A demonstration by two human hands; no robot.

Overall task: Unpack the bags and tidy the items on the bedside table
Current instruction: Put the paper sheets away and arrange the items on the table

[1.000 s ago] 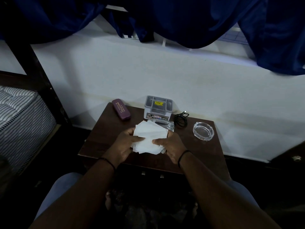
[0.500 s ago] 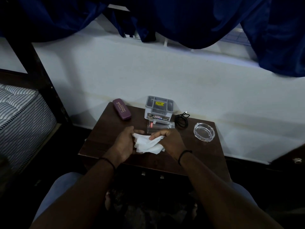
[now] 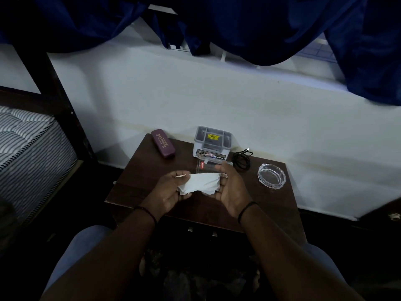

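Item: white paper tissue [image 3: 200, 183], crumpled and folded, held between my two hands above the front half of the bedside table [image 3: 138, 183] — not resting on the wood.

Left hand [image 3: 168, 192]: palm turned up, fingers curled under the tissue's left edge, thumb over it. A pinch on the paper.

Right hand [image 3: 231, 189]: fingers curled round the tissue's right edge, thumb side toward me. Whether the fingertips also touch the clear plastic wrapper [image 3: 208, 167] lying just behind them, I cannot tell.

Other stock on the table, back row, left to right:
- maroon spectacle case [image 3: 162, 143], lying at an angle near the back left corner
- grey and white lidded box [image 3: 211, 142], yellow sticker on top, against the wall
- black cable [image 3: 242, 159], loosely coiled, just right of the box
- glass ashtray [image 3: 271, 175], near the right edge, well apart from my hands

Step in hand, as I judge it: folding the tissue into a neat pad for setting down. To do it well — keep both edges held lightly so the thin paper does not tear, bring the corners together squarely, press the fold flat against a palm, then lay it on the bare wood in front, away from the ashtray. The wrapper behind looks light and could slide if my knuckles brush it.
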